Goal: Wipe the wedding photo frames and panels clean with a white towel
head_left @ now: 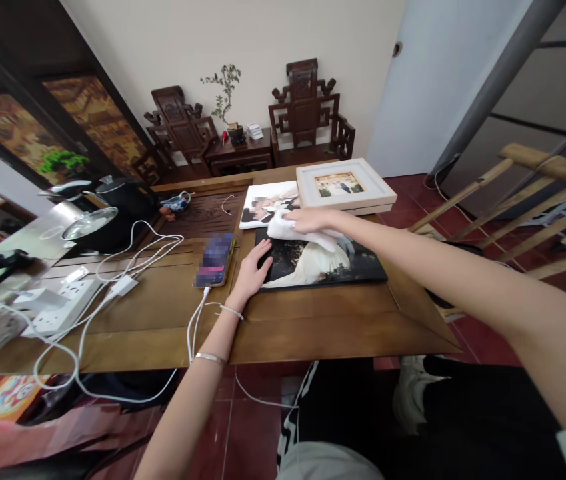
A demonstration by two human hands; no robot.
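A dark photo print (323, 261) lies flat on the wooden table (313, 327). My left hand (253, 270) rests on the print's left edge with its fingers spread flat. My right hand (307, 220) presses a white cloth (285, 230) onto the print's upper part, fingers closed over the cloth. A second photo print (267, 203) lies just behind, and a white framed picture (345, 185) sits to its right.
A phone (215, 260) on a white cable lies left of my left hand. Power strips (63, 300) with tangled cables, kettles (113, 200) and a tea tray (207, 210) fill the table's left. Carved chairs (307, 110) stand at the wall; a wooden rail (537, 173) is at right.
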